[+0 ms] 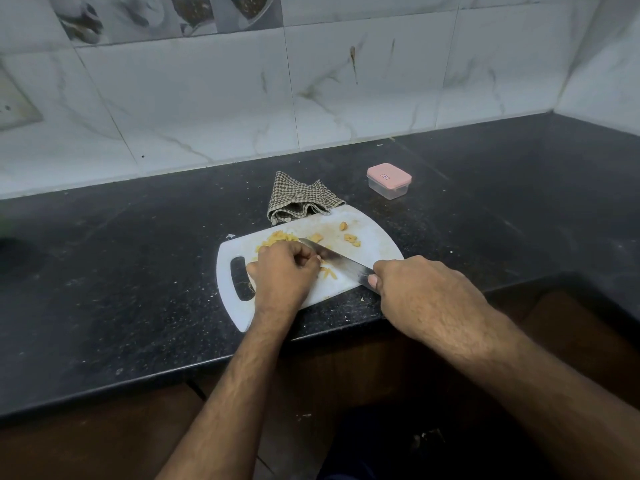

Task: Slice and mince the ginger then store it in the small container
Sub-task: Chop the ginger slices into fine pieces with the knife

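Note:
A white cutting board (374, 251) lies on the black counter. Yellow ginger pieces are spread on it: a heap of cut ginger (277, 238) at the board's far left and a few chunks (350, 237) further right. My left hand (282, 271) has its fingers curled over ginger on the board, right beside the blade. My right hand (412, 289) grips the handle of a knife (337, 261), whose blade lies across the board with its tip pointing far left. A small clear container with a pink lid (389, 180), closed, stands behind the board to the right.
A checked cloth (299, 201) lies crumpled at the board's far edge. The black counter (138, 271) runs to a tiled wall behind and turns a corner at the right. Its front edge is just below the board.

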`<act>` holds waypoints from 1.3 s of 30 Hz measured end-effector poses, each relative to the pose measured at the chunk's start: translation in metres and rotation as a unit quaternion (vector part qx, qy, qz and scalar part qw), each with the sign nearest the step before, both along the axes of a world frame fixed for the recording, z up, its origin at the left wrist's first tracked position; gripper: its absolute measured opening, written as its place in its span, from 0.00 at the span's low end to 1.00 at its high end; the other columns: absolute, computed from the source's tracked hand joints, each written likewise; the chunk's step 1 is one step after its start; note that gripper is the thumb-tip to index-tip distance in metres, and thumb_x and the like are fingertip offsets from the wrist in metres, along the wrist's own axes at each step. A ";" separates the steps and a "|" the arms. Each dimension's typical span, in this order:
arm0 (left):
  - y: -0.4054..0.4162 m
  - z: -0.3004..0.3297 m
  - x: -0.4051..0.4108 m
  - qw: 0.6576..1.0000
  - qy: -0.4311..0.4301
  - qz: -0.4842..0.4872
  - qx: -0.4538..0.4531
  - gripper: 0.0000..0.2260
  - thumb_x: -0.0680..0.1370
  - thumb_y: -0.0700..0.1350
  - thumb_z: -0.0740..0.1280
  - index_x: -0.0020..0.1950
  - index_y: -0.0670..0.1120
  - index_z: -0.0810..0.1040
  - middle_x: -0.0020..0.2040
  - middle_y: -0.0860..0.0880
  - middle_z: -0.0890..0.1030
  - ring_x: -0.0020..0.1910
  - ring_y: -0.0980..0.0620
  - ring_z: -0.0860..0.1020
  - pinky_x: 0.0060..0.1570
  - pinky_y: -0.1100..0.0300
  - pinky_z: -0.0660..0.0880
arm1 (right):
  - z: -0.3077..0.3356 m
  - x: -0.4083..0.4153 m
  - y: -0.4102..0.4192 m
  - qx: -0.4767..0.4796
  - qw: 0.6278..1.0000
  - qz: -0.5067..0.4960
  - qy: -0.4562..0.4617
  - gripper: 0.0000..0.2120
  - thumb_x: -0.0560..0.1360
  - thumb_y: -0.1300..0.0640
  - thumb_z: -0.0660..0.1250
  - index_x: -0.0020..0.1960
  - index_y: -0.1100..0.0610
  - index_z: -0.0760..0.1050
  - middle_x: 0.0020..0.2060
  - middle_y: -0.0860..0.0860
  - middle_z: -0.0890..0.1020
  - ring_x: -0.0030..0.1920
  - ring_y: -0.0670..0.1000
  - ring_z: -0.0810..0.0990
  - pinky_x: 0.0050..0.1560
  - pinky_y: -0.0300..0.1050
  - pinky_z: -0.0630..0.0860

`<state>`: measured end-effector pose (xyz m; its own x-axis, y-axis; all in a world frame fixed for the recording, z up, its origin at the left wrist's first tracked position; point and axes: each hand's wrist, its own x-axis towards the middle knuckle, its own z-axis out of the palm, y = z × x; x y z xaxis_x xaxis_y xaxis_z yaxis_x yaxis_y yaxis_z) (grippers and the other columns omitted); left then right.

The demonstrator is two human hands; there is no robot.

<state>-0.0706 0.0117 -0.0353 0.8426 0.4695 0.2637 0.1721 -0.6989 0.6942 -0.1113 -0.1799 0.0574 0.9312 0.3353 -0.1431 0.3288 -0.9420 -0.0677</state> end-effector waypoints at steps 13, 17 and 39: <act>0.002 -0.001 0.003 1.000 0.008 0.000 -0.001 0.08 0.75 0.49 0.73 0.36 0.55 0.82 0.37 0.60 0.82 0.53 0.51 0.78 0.55 0.50 0.58 | 0.014 -0.003 0.012 -0.066 0.997 0.042 -0.005 0.16 0.80 0.64 0.56 0.66 0.55 0.69 0.37 0.49 0.64 0.44 0.55 0.71 0.43 0.52 0.73; 0.002 -0.002 0.003 1.000 0.007 -0.003 0.005 0.08 0.75 0.49 0.72 0.36 0.54 0.82 0.38 0.60 0.82 0.53 0.50 0.78 0.55 0.50 0.58 | 0.007 0.005 0.013 -0.079 0.995 0.060 -0.027 0.13 0.82 0.59 0.57 0.65 0.56 0.71 0.39 0.51 0.64 0.54 0.59 0.79 0.52 0.55 0.79; 0.002 -0.003 0.002 1.000 0.008 0.003 0.027 0.10 0.77 0.49 0.69 0.35 0.54 0.78 0.38 0.58 0.81 0.54 0.49 0.76 0.52 0.50 0.59 | 0.001 0.008 -0.002 -0.006 0.999 0.020 0.036 0.12 0.85 0.49 0.52 0.62 0.50 0.72 0.36 0.48 0.65 0.45 0.54 0.70 0.45 0.48 0.70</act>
<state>-0.0686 0.0140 -0.0388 0.8437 0.4605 0.2759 0.1873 -0.7341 0.6527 -0.1029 -0.1816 0.0585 0.9045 0.3691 -0.2135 0.3600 -0.9294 -0.0816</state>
